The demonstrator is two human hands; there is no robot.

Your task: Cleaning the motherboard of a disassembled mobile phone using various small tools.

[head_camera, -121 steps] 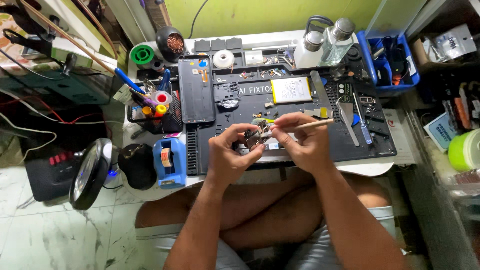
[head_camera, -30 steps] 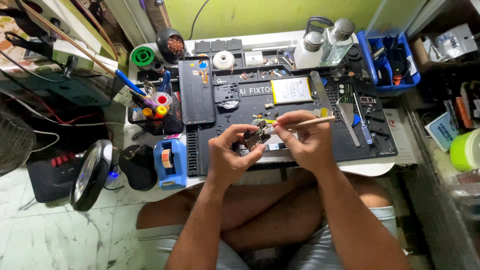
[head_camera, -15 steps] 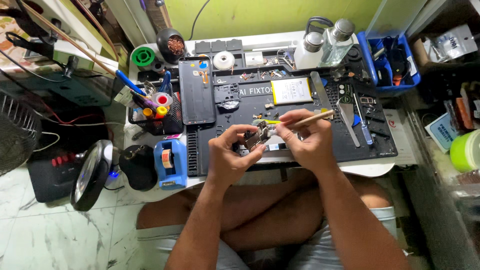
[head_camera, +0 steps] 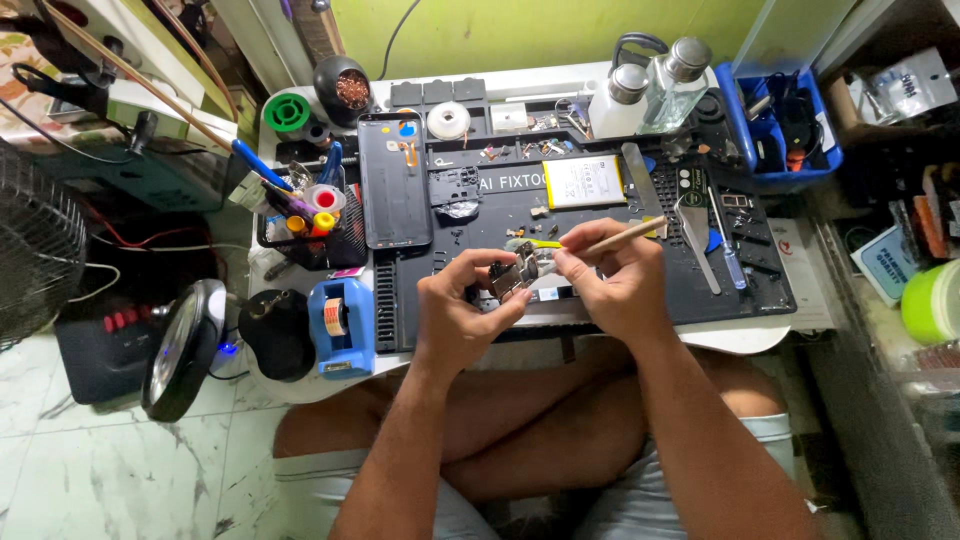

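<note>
Judging by the grip, the step in hand is fine work on a small circuit board (head_camera: 513, 278), and the next move would call for a steady tip and a still board.

Well to the left of the fingers, a black mesh basket (head_camera: 345, 240) holds upright pens and small glue bottles; nearer, a blue tape dispenser (head_camera: 341, 325) carries a roll of tape. The left hand (head_camera: 462, 315) is clenched on the board's left side, holding it just above the near edge of the black repair mat (head_camera: 620, 240). The right hand (head_camera: 610, 275) grasps a wooden-handled tool (head_camera: 618, 238), its tip just beside the board.

Beyond the fingers stand two clear bottles (head_camera: 655, 95). Far right of them, a blue plastic bin (head_camera: 780, 125) holds dark tools, too small to tell apart.
</note>
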